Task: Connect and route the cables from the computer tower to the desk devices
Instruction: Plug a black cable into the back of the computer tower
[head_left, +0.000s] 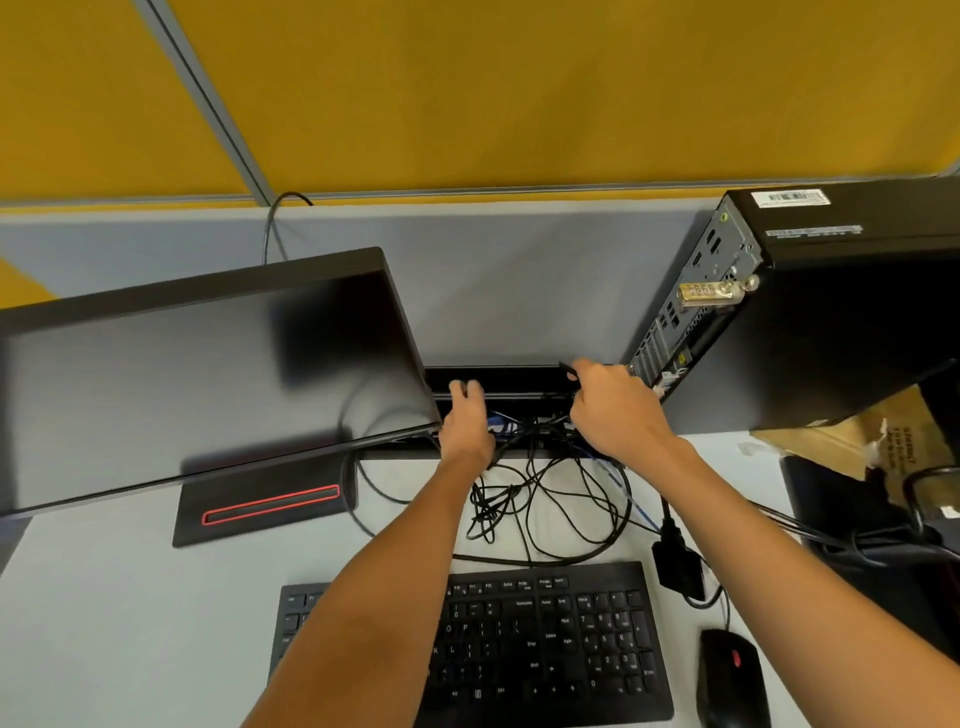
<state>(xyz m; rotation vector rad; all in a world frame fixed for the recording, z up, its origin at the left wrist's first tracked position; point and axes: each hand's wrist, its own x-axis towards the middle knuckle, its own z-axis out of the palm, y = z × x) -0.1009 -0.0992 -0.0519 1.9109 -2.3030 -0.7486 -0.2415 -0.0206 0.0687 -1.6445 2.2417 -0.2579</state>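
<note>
The pale grey desk top (104, 623) fills the lower half of the view, backed by a grey and mustard-yellow partition wall (519, 93). At nine o'clock stands the wide black flat monitor (208, 374), tilted, on a black base with a red-outlined slot (265, 506). At two o'clock the black computer tower (831, 322) stands on the desk with its grey rear port panel (696, 312) turned toward the centre; a beige screw-fastened plug (714, 293) sits in that panel. At six o'clock lies the black full-size keyboard (545, 639), with the black mouse with a red wheel (732, 675) at five o'clock. A loose tangle of thin black cables (550, 499) lies at the centre, between the keyboard and the open black cable trough (509, 382) at the desk's rear edge; a blue cable (621, 486) runs through the tangle.

The left hand (465, 421) reaches into the trough, its fingers curled over the edge; what they hold cannot be told. The right hand (613, 410), just beside the tower's lower rear corner, pinches a black cable end (570, 373) above the trough.
</note>
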